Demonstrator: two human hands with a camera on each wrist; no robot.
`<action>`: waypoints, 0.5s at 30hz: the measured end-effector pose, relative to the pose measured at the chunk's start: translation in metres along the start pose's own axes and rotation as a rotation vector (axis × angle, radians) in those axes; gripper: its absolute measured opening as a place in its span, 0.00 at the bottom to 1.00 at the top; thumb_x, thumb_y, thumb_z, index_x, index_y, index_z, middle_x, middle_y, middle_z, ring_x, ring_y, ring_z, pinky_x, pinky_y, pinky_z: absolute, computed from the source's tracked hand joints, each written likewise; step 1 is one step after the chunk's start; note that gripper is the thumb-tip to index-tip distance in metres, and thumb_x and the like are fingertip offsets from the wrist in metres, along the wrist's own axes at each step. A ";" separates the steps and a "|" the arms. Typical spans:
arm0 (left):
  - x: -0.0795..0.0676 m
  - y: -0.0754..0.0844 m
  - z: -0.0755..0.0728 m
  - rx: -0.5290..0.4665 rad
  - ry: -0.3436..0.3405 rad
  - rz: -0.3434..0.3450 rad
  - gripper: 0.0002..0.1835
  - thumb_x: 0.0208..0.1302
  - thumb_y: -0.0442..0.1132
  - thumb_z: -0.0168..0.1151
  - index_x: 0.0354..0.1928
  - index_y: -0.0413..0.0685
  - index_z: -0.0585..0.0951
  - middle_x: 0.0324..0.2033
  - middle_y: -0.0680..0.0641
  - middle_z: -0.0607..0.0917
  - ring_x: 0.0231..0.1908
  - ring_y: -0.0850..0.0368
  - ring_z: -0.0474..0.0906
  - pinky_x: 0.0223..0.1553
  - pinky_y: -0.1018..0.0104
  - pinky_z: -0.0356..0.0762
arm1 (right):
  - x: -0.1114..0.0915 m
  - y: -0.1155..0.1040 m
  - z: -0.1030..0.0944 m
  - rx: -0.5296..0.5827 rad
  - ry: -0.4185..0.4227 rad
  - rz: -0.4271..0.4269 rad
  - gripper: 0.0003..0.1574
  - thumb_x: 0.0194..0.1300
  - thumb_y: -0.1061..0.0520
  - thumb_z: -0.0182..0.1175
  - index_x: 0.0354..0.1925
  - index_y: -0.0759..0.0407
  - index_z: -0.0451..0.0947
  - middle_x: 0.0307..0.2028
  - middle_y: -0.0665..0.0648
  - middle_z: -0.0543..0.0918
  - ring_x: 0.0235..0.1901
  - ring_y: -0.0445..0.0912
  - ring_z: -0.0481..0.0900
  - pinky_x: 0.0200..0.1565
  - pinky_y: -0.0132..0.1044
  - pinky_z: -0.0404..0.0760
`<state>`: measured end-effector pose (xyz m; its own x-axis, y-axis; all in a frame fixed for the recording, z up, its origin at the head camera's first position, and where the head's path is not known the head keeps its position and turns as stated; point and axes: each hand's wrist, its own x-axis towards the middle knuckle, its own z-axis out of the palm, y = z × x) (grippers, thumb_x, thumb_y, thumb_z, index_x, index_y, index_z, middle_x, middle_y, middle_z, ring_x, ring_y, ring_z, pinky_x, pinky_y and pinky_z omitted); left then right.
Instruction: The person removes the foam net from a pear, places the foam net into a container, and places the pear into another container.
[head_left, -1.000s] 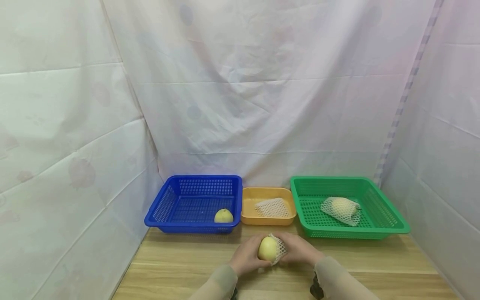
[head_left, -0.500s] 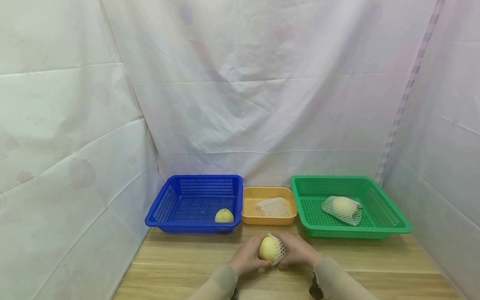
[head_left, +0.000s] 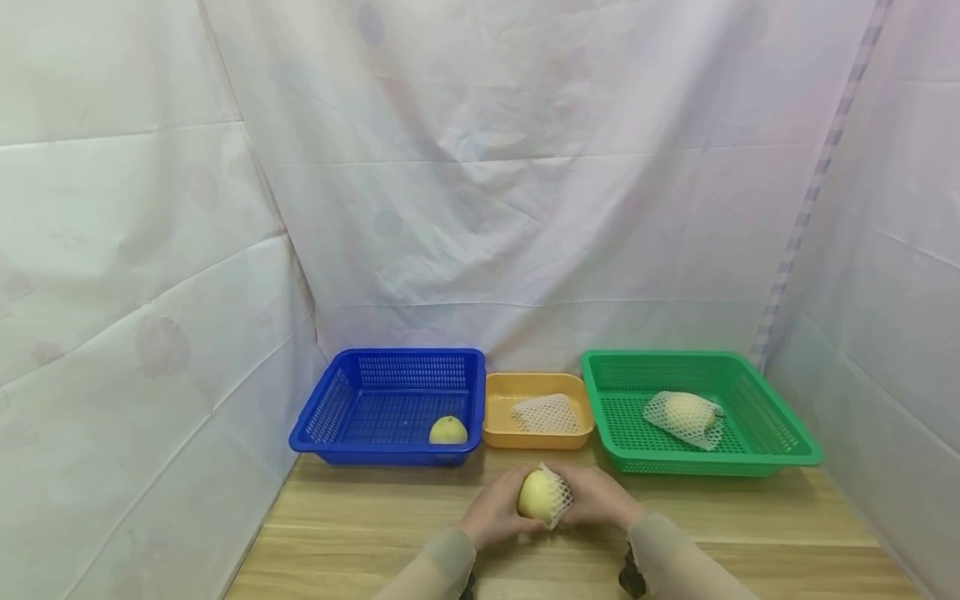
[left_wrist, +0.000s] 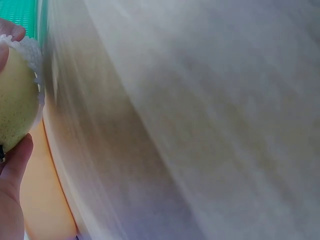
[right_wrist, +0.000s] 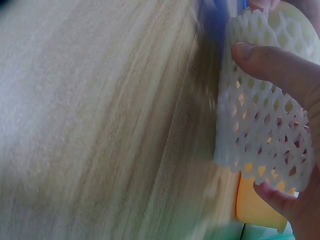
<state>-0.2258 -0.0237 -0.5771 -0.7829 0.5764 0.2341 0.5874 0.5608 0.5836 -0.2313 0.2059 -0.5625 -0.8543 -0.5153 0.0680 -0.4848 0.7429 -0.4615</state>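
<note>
Between both hands, low over the table, is a yellow-green speckled pear (head_left: 534,497) with a white foam net sleeve (head_left: 561,500) on its right end. My left hand (head_left: 493,512) grips the pear's bare side, fingers behind and thumb in front. My right hand (head_left: 597,498) holds the sleeve from the right. In the right wrist view, the thumb presses on the mesh of the sleeve (right_wrist: 260,110), and its loose part extends beyond the fruit. The left wrist view catches only part of the pear (left_wrist: 17,100) at its edge, with the net's frilled rim against it.
A blue basket (head_left: 386,454) with one bare pear (head_left: 448,431) stands at the back left. Beside it, an orange tray (head_left: 534,440) holds flat foam netting (head_left: 546,414). In the green basket (head_left: 705,465) at right lies a netted pear (head_left: 688,413). White cloth (head_left: 517,208) hangs behind.
The sleeve's edge has shifted slightly left over the pear. Both hands stay almost in place, and the baskets and tray have not moved.
</note>
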 end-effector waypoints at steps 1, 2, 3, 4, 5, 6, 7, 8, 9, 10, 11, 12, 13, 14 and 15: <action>0.000 0.000 0.000 0.001 -0.002 0.001 0.43 0.47 0.54 0.76 0.65 0.51 0.69 0.55 0.54 0.77 0.54 0.61 0.73 0.55 0.63 0.72 | 0.000 0.000 0.000 -0.010 0.001 0.001 0.59 0.37 0.35 0.77 0.65 0.54 0.69 0.52 0.50 0.81 0.48 0.44 0.78 0.50 0.45 0.77; 0.000 0.000 0.000 0.002 -0.003 0.001 0.43 0.47 0.54 0.76 0.65 0.52 0.69 0.55 0.55 0.77 0.54 0.62 0.73 0.55 0.63 0.72 | 0.000 0.000 -0.001 -0.016 0.001 0.000 0.59 0.37 0.35 0.77 0.65 0.55 0.69 0.52 0.50 0.81 0.48 0.44 0.78 0.50 0.45 0.77; 0.000 0.000 -0.001 0.003 -0.003 0.002 0.43 0.47 0.54 0.76 0.65 0.52 0.69 0.55 0.55 0.77 0.53 0.62 0.73 0.55 0.63 0.72 | 0.000 0.001 -0.001 -0.022 0.002 -0.001 0.59 0.38 0.35 0.77 0.65 0.55 0.69 0.52 0.50 0.81 0.48 0.44 0.78 0.50 0.44 0.77; 0.000 0.000 -0.001 0.001 -0.003 0.003 0.42 0.47 0.54 0.76 0.65 0.52 0.69 0.54 0.55 0.77 0.53 0.62 0.73 0.55 0.63 0.72 | 0.000 0.001 -0.001 -0.028 0.004 -0.003 0.58 0.38 0.35 0.77 0.65 0.55 0.69 0.51 0.50 0.81 0.47 0.44 0.79 0.49 0.44 0.77; 0.000 0.000 -0.002 -0.001 -0.005 0.005 0.42 0.47 0.53 0.76 0.65 0.52 0.69 0.54 0.55 0.77 0.53 0.62 0.73 0.55 0.63 0.72 | 0.000 0.001 -0.001 -0.030 0.005 -0.005 0.58 0.38 0.35 0.77 0.65 0.55 0.70 0.51 0.50 0.81 0.48 0.44 0.79 0.49 0.44 0.77; 0.000 0.000 -0.002 -0.003 -0.005 0.006 0.42 0.47 0.53 0.76 0.65 0.52 0.69 0.55 0.55 0.77 0.53 0.62 0.73 0.55 0.63 0.72 | 0.000 0.001 -0.001 -0.034 0.007 -0.011 0.57 0.38 0.36 0.77 0.65 0.55 0.70 0.51 0.50 0.82 0.48 0.44 0.79 0.49 0.44 0.77; 0.000 0.000 -0.002 -0.004 -0.005 0.007 0.43 0.47 0.53 0.76 0.65 0.53 0.69 0.55 0.55 0.77 0.54 0.62 0.73 0.55 0.63 0.71 | 0.000 0.001 -0.002 -0.031 0.008 -0.014 0.57 0.39 0.36 0.77 0.64 0.55 0.70 0.51 0.50 0.82 0.48 0.45 0.79 0.49 0.44 0.77; 0.000 0.000 -0.002 -0.004 -0.003 0.009 0.43 0.47 0.53 0.76 0.65 0.53 0.69 0.55 0.55 0.77 0.54 0.62 0.73 0.56 0.62 0.71 | -0.001 0.001 -0.002 -0.032 0.008 -0.017 0.56 0.39 0.36 0.77 0.64 0.55 0.70 0.51 0.50 0.82 0.48 0.45 0.79 0.50 0.45 0.77; 0.000 0.000 -0.003 -0.004 -0.002 0.010 0.43 0.47 0.53 0.76 0.66 0.53 0.69 0.55 0.55 0.77 0.54 0.61 0.73 0.56 0.62 0.71 | -0.001 0.001 -0.002 -0.030 0.009 -0.020 0.56 0.40 0.37 0.77 0.64 0.55 0.70 0.51 0.51 0.82 0.48 0.46 0.79 0.50 0.45 0.77; 0.000 0.000 -0.003 -0.002 -0.001 0.009 0.43 0.47 0.54 0.76 0.66 0.53 0.69 0.55 0.54 0.77 0.54 0.61 0.73 0.56 0.62 0.71 | -0.001 0.001 -0.002 -0.031 0.012 -0.024 0.55 0.40 0.36 0.77 0.64 0.55 0.71 0.51 0.51 0.82 0.48 0.46 0.79 0.50 0.45 0.77; 0.000 0.000 -0.002 0.001 0.000 0.008 0.43 0.47 0.54 0.76 0.66 0.53 0.69 0.55 0.54 0.77 0.54 0.61 0.73 0.56 0.62 0.71 | -0.001 0.001 -0.003 -0.031 0.013 -0.028 0.55 0.41 0.36 0.76 0.64 0.55 0.71 0.52 0.51 0.82 0.48 0.46 0.79 0.50 0.46 0.77; 0.000 0.000 -0.002 0.002 0.002 0.008 0.43 0.47 0.54 0.76 0.66 0.53 0.69 0.55 0.54 0.77 0.54 0.61 0.73 0.56 0.62 0.71 | -0.002 0.001 -0.002 -0.034 0.015 -0.033 0.54 0.41 0.36 0.76 0.64 0.55 0.71 0.51 0.51 0.82 0.48 0.46 0.80 0.50 0.46 0.77; -0.001 0.000 -0.002 0.002 0.001 0.008 0.43 0.47 0.54 0.76 0.66 0.53 0.69 0.55 0.54 0.77 0.54 0.61 0.73 0.56 0.61 0.71 | -0.002 0.001 -0.003 -0.035 0.016 -0.032 0.54 0.42 0.36 0.76 0.64 0.54 0.71 0.52 0.51 0.82 0.49 0.46 0.79 0.50 0.46 0.77; -0.001 0.000 -0.002 0.002 0.001 0.007 0.43 0.47 0.54 0.76 0.66 0.53 0.69 0.55 0.54 0.77 0.54 0.61 0.73 0.56 0.61 0.71 | -0.002 0.002 -0.003 -0.038 0.017 -0.037 0.53 0.42 0.37 0.76 0.63 0.55 0.71 0.51 0.51 0.82 0.49 0.46 0.80 0.50 0.46 0.77; -0.001 0.000 -0.002 0.002 0.000 0.005 0.43 0.47 0.53 0.76 0.66 0.53 0.69 0.55 0.54 0.77 0.54 0.61 0.73 0.56 0.61 0.71 | -0.002 0.002 -0.003 -0.044 0.018 -0.042 0.53 0.42 0.37 0.76 0.63 0.55 0.71 0.51 0.52 0.82 0.48 0.47 0.80 0.50 0.46 0.77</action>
<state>-0.2254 -0.0253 -0.5760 -0.7796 0.5797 0.2368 0.5920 0.5589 0.5807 -0.2306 0.2096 -0.5610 -0.8363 -0.5386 0.1027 -0.5274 0.7391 -0.4190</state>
